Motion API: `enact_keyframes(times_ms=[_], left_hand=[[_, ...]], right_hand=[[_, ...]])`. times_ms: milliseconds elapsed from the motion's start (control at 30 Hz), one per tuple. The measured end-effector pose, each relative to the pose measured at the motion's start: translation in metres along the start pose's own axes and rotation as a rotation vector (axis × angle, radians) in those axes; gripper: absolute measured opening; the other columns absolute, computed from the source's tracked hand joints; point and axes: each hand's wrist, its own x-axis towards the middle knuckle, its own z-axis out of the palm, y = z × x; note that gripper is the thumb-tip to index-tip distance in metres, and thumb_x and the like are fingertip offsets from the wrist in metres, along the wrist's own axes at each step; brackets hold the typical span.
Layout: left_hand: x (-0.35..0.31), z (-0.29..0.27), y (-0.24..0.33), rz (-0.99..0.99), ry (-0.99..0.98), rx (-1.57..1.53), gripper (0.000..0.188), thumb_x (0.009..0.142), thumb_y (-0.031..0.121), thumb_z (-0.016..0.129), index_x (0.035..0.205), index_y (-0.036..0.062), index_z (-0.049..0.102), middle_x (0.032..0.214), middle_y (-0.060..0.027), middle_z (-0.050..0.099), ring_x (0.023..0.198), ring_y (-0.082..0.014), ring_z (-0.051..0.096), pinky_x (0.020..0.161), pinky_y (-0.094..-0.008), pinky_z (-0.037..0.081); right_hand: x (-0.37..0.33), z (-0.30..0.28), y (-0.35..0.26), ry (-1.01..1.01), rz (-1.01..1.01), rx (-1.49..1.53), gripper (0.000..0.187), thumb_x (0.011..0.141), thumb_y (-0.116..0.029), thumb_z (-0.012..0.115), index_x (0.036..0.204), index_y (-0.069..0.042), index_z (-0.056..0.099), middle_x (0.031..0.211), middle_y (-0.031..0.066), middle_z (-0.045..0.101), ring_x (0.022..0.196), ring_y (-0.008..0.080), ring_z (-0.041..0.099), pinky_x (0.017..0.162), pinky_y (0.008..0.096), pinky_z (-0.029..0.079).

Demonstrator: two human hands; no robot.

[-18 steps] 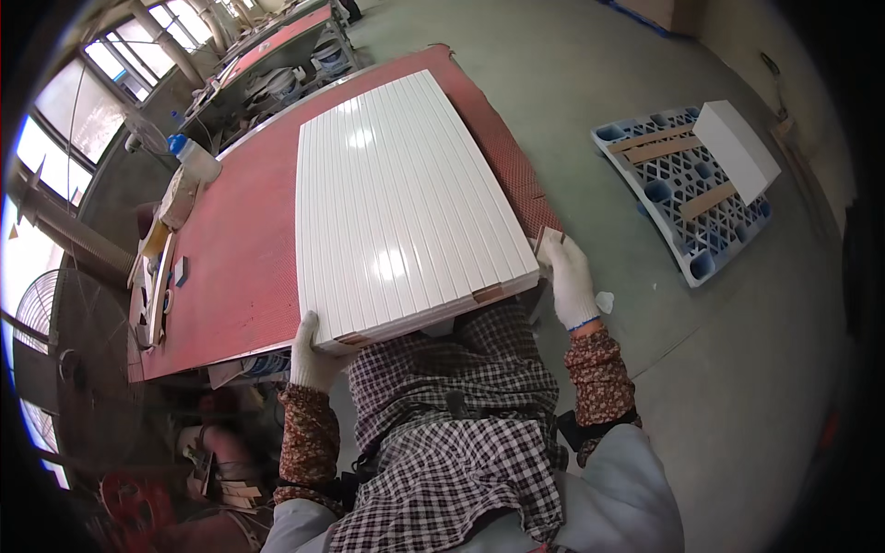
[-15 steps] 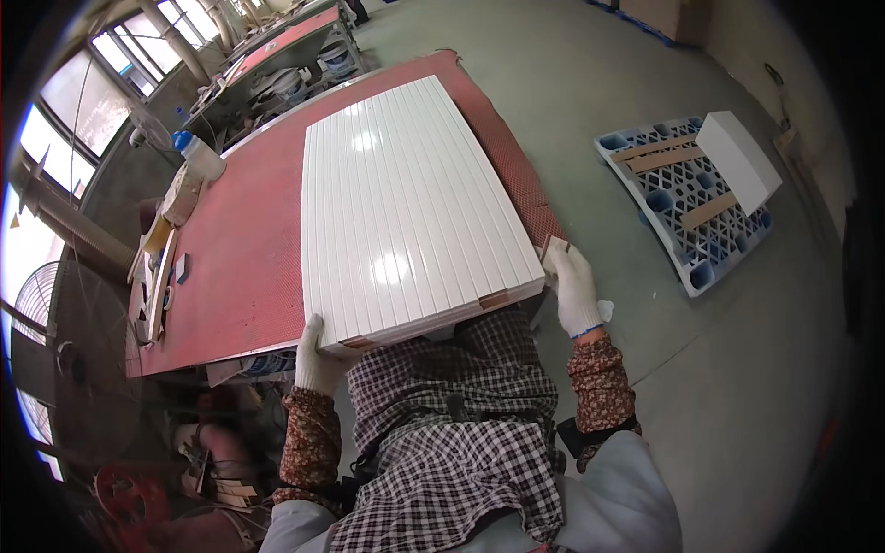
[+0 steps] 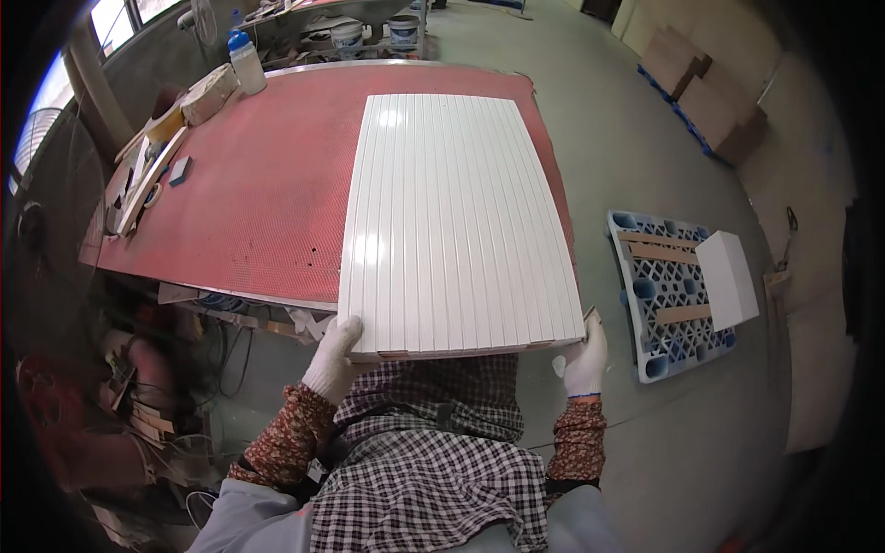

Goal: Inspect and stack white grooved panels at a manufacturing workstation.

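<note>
A stack of white, glossy, grooved panels (image 3: pixel 452 221) lies over the right part of the red-topped table, its near end jutting past the table edge towards my body. My left hand (image 3: pixel 334 359), in a white knit glove, grips the near left corner, thumb on top and fingers underneath. At the near right corner my right hand (image 3: pixel 585 359), gloved too, is closed around the edge; its fingers are partly hidden. A thin flat piece (image 3: pixel 591 315) shows at its fingertips, too small to name.
Along the left of the red table (image 3: pixel 267 184) are a blue-capped bottle (image 3: pixel 245 63), a tape roll (image 3: pixel 210 95), wooden strips (image 3: pixel 152 180) and a small block (image 3: pixel 180 171). A blue plastic pallet (image 3: pixel 650 359) with a white box (image 3: pixel 726 281) stands on the floor at right.
The panels have turned and shifted on the table, their near end now farther past its edge. Both hands moved with the corners. My view has turned to the right.
</note>
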Motion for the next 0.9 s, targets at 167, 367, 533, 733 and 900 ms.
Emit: enact_keyframes(times_ms=[167, 367, 533, 733, 900], left_hand=[[-0.009, -0.037, 0.013, -0.036, 0.002, 0.024, 0.098, 0.093, 0.062, 0.064, 0.162, 0.0059, 0.025, 0.154, -0.0211, 0.041, 0.141, -0.0386, 0.044, 0.112, -0.0615, 0.040], [-0.004, -0.055, 0.048, -0.165, -0.136, 0.219, 0.087, 0.098, 0.050, 0.061, 0.161, 0.0023, 0.026, 0.158, -0.0210, 0.040, 0.144, -0.0333, 0.044, 0.116, -0.0534, 0.039], [0.021, -0.080, 0.068, 0.055, -0.026, 0.405, 0.064, 0.103, 0.032, 0.050, 0.154, -0.0050, 0.039, 0.149, -0.0168, 0.052, 0.138, -0.0261, 0.049, 0.116, -0.0406, 0.039], [0.092, -0.033, 0.101, 0.246, -0.024, 0.418, 0.089, 0.103, 0.051, 0.055, 0.163, -0.0040, 0.018, 0.164, -0.0284, 0.030, 0.151, -0.0377, 0.035, 0.122, -0.0486, 0.031], [0.135, -0.011, 0.074, 0.282, 0.063, 0.680, 0.090, 0.102, 0.047, 0.057, 0.164, -0.0021, 0.012, 0.166, -0.0295, 0.024, 0.153, -0.0404, 0.030, 0.124, -0.0492, 0.030]], right_hand=[[-0.051, 0.037, -0.018, 0.138, 0.096, 0.058, 0.043, 0.111, -0.031, 0.040, 0.141, -0.004, 0.054, 0.136, 0.0084, 0.058, 0.123, 0.0205, 0.059, 0.104, 0.0379, 0.048], [-0.093, 0.059, -0.048, 0.292, 0.057, 0.029, 0.036, 0.109, -0.028, 0.046, 0.131, -0.002, 0.059, 0.123, 0.0098, 0.063, 0.115, 0.0202, 0.061, 0.098, 0.0367, 0.050], [-0.055, 0.039, -0.073, 0.156, 0.002, -0.446, 0.027, 0.109, -0.024, 0.049, 0.116, -0.001, 0.063, 0.095, 0.0022, 0.062, 0.081, 0.0092, 0.057, 0.072, 0.0254, 0.049], [-0.062, 0.025, -0.117, 0.059, 0.119, -0.522, 0.022, 0.109, -0.023, 0.050, 0.105, -0.005, 0.061, 0.079, -0.0040, 0.054, 0.063, 0.0020, 0.046, 0.055, 0.0207, 0.040], [-0.076, 0.004, -0.112, 0.060, 0.140, -0.639, 0.025, 0.110, -0.025, 0.048, 0.103, -0.003, 0.059, 0.080, -0.0013, 0.055, 0.066, 0.0053, 0.048, 0.060, 0.0249, 0.042]])
